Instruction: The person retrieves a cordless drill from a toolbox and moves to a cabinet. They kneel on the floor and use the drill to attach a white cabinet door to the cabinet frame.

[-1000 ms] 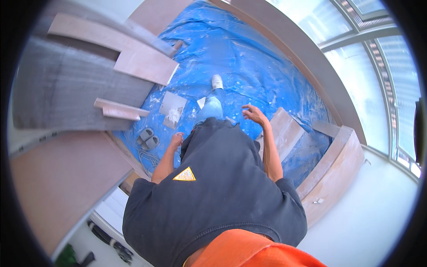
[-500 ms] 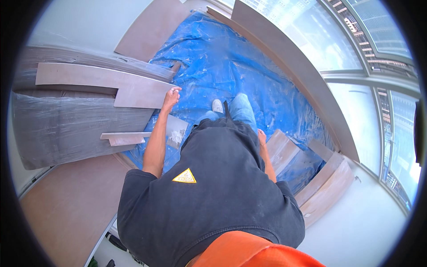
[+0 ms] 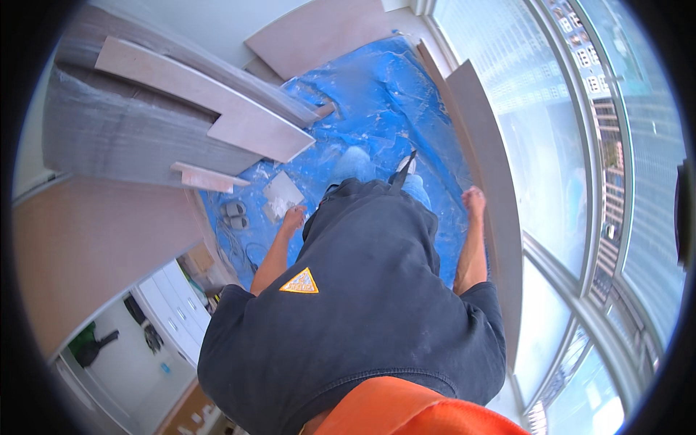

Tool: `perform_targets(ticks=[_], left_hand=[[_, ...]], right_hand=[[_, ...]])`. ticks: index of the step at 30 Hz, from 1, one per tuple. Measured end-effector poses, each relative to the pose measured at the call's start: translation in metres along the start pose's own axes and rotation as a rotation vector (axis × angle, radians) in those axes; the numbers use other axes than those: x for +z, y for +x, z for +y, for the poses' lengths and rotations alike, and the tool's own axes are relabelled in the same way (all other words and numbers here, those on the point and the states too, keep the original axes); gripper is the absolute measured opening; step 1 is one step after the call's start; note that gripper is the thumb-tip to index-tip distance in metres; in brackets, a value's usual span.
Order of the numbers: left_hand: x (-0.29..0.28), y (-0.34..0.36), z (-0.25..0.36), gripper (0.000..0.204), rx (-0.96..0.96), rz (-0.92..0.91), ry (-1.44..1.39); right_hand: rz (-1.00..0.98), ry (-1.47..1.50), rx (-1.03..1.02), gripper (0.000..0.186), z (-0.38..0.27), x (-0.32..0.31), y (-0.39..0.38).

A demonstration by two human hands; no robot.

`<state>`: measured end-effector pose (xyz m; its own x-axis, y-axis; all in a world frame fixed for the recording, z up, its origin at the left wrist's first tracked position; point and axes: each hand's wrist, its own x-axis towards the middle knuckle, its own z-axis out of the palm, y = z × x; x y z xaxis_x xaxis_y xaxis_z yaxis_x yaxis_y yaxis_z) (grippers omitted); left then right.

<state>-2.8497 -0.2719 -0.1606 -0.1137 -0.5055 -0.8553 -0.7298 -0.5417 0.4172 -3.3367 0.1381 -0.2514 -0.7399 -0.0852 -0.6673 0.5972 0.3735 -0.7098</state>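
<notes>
My left hand (image 3: 295, 215) hangs beside my body with fingers loosely bent and nothing visible in it. It is nearest to a small pale board (image 3: 281, 190) with white smears, lying on the blue sheet (image 3: 348, 87). On my other side, my right hand (image 3: 473, 199) is out from the hip, its fingers curled closed around nothing visible. A long, dull pinkish-brown panel (image 3: 500, 181) stands along the window just past it. Apart from both hands, a long notched board (image 3: 261, 134) rests on a plastic-wrapped stack (image 3: 138, 123) at the left.
A narrow cut strip (image 3: 206, 178) lies by the wrapped stack. Grey slippers (image 3: 234, 216) and a cable sit on the sheet at its left edge. A large brown board (image 3: 109, 239) is at the left. Another panel (image 3: 322, 36) leans on the far wall. White drawers (image 3: 174, 304) stand lower left.
My body and view have turned and shifted. My left hand has come off the notched board and dropped beside me. The right hand has swung outward toward the window-side panel.
</notes>
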Motion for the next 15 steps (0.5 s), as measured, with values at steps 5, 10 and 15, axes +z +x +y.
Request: perform_targets(ticks=[5,10,15], left_hand=[[0.034,-0.002,0.059,0.031,0.055,0.008,-0.066],[0.048,0.017,0.138,0.030,0.055,-0.013,-0.087],[0.029,0.063,0.204,0.030,-0.013,-0.050,-0.075]], right_hand=[[0.044,0.039,-0.092,0.030,-0.142,-0.012,0.082],[-0.052,-0.054,-0.055,0.033,-0.191,0.058,0.115],[-0.195,-0.022,-0.006,0.029,-0.163,0.145,0.094]])
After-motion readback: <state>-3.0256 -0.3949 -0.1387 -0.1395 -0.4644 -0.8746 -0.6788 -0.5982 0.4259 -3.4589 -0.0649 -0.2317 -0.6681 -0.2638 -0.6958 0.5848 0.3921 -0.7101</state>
